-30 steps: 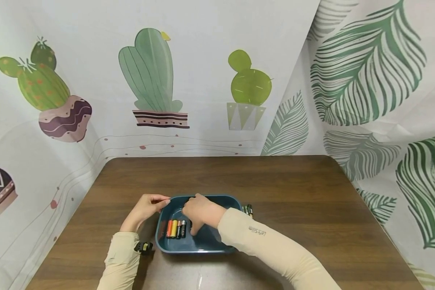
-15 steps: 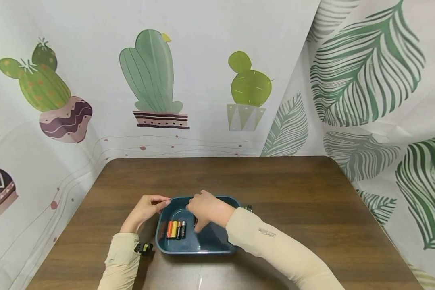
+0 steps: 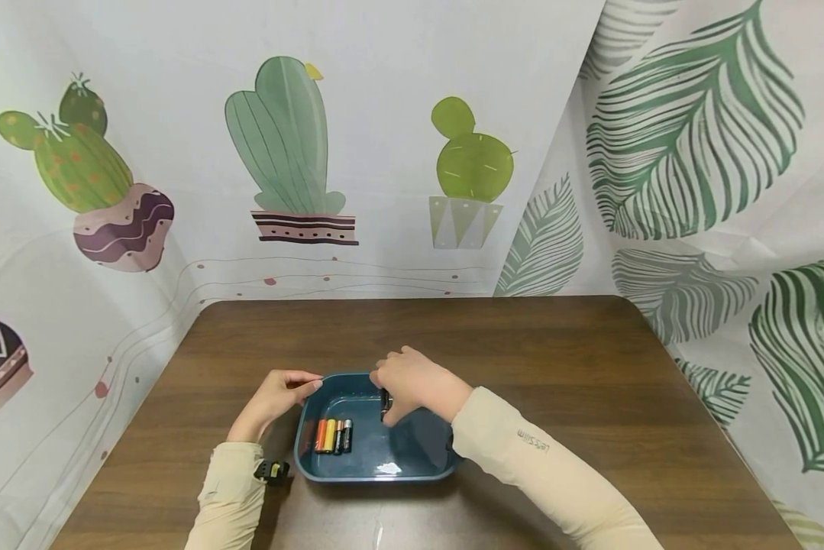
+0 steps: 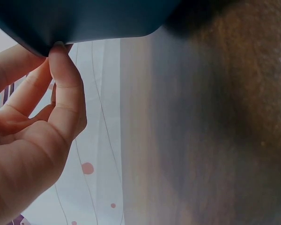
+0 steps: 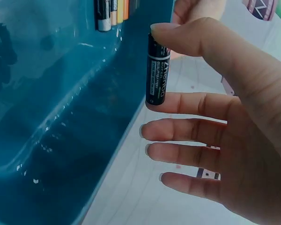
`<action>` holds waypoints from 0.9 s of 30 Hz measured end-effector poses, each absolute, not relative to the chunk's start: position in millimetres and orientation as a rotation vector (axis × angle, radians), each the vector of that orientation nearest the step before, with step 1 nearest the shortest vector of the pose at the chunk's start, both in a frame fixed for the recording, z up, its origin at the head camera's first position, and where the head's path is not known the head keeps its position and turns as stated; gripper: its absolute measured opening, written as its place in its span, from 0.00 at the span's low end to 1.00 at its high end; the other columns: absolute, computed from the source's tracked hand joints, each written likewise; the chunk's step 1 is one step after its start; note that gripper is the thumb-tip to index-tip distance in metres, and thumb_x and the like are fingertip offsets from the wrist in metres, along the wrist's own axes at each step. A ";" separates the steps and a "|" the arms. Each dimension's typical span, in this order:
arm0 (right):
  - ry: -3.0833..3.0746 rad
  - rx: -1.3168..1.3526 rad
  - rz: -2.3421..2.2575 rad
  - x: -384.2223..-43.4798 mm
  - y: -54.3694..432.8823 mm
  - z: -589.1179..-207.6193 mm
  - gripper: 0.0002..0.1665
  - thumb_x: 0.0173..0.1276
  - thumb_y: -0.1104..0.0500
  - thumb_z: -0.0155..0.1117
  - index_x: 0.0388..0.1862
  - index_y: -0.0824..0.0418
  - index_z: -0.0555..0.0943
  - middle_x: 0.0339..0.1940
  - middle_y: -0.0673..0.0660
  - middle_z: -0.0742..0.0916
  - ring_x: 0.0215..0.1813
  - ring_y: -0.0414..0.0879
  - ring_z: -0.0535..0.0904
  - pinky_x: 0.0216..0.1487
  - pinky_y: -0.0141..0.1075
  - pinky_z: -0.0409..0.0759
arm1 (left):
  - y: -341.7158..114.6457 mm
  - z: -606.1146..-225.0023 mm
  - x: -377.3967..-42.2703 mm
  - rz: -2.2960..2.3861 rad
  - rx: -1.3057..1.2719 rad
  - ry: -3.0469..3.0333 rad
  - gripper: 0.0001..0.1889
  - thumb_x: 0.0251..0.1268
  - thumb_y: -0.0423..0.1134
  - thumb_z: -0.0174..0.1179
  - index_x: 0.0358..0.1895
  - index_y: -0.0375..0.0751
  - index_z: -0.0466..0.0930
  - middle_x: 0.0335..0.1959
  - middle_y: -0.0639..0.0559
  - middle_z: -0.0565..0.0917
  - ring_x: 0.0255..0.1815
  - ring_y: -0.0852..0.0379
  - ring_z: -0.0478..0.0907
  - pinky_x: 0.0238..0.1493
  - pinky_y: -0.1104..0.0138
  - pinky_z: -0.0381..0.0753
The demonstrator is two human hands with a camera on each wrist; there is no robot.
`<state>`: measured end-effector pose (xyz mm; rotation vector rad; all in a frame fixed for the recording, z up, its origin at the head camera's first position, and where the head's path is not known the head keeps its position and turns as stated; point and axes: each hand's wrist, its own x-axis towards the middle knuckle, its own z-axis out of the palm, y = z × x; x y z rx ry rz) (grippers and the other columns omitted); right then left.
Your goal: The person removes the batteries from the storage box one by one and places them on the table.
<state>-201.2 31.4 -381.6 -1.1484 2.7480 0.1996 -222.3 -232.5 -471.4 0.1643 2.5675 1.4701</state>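
One blue tray (image 3: 412, 451) holds four batteries (image 3: 330, 436) side by side, its rim pinched by the left hand (image 3: 277, 397), while the right hand (image 3: 415, 386), three fingers extended, pinches one black battery (image 5: 157, 75) over the tray between thumb and forefinger.

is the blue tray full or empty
Neither: the glossy blue, rounded rectangular tray holds four orange, yellow and black cylindrical batteries in a row, with bare floor visible beside them.
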 end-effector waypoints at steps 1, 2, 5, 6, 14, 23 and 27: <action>2.753 -1.149 0.181 -201.5 33.7 -381.0 0.27 0.51 0.38 0.73 0.47 0.50 0.83 0.42 0.46 0.83 0.45 0.43 0.76 0.52 0.40 0.72 | -232.6 -471.4 -222.2 1.469 0.165 2.567 0.13 0.65 0.38 0.63 0.46 0.32 0.85 0.36 0.47 0.83 0.32 0.54 0.76 0.36 0.61 0.80; 2.757 -1.149 0.163 -201.6 36.0 -380.3 0.27 0.52 0.39 0.73 0.47 0.50 0.83 0.42 0.46 0.83 0.46 0.43 0.76 0.54 0.41 0.72 | -232.6 -471.3 -222.1 1.472 0.161 2.565 0.13 0.65 0.38 0.63 0.46 0.32 0.85 0.35 0.47 0.83 0.32 0.54 0.76 0.36 0.60 0.80; 2.763 -1.147 0.118 -202.2 42.7 -378.5 0.27 0.52 0.40 0.73 0.47 0.51 0.83 0.42 0.46 0.83 0.46 0.44 0.75 0.57 0.44 0.71 | -232.7 -470.8 -221.7 1.474 0.161 2.561 0.13 0.65 0.38 0.63 0.46 0.32 0.85 0.35 0.47 0.83 0.32 0.54 0.76 0.36 0.60 0.80; 2.766 -1.148 0.101 -202.3 45.0 -377.8 0.27 0.52 0.40 0.73 0.47 0.52 0.83 0.42 0.47 0.83 0.46 0.44 0.75 0.58 0.45 0.71 | -232.6 -470.5 -221.6 1.477 0.156 2.559 0.13 0.65 0.37 0.63 0.46 0.32 0.85 0.35 0.47 0.83 0.32 0.54 0.76 0.37 0.60 0.80; 2.794 -1.141 0.035 -201.9 63.5 -371.6 0.28 0.51 0.41 0.74 0.47 0.54 0.83 0.41 0.48 0.83 0.46 0.46 0.76 0.63 0.51 0.68 | -232.3 -468.8 -220.4 1.478 0.153 2.555 0.13 0.65 0.38 0.63 0.46 0.31 0.84 0.36 0.46 0.83 0.32 0.55 0.76 0.37 0.61 0.80; 2.836 -1.096 0.036 -204.0 84.4 -369.9 0.27 0.52 0.40 0.74 0.47 0.53 0.82 0.40 0.48 0.82 0.46 0.46 0.75 0.60 0.50 0.70 | -230.6 -467.5 -220.5 1.471 0.127 2.566 0.12 0.64 0.37 0.63 0.46 0.32 0.85 0.36 0.46 0.83 0.32 0.54 0.76 0.35 0.63 0.79; 2.847 -1.081 -0.001 -204.0 97.1 -370.5 0.25 0.51 0.41 0.74 0.43 0.54 0.82 0.37 0.48 0.81 0.43 0.46 0.75 0.56 0.50 0.71 | -230.3 -469.6 -221.0 1.472 0.127 2.566 0.12 0.64 0.36 0.63 0.46 0.32 0.85 0.35 0.46 0.83 0.31 0.54 0.76 0.35 0.64 0.79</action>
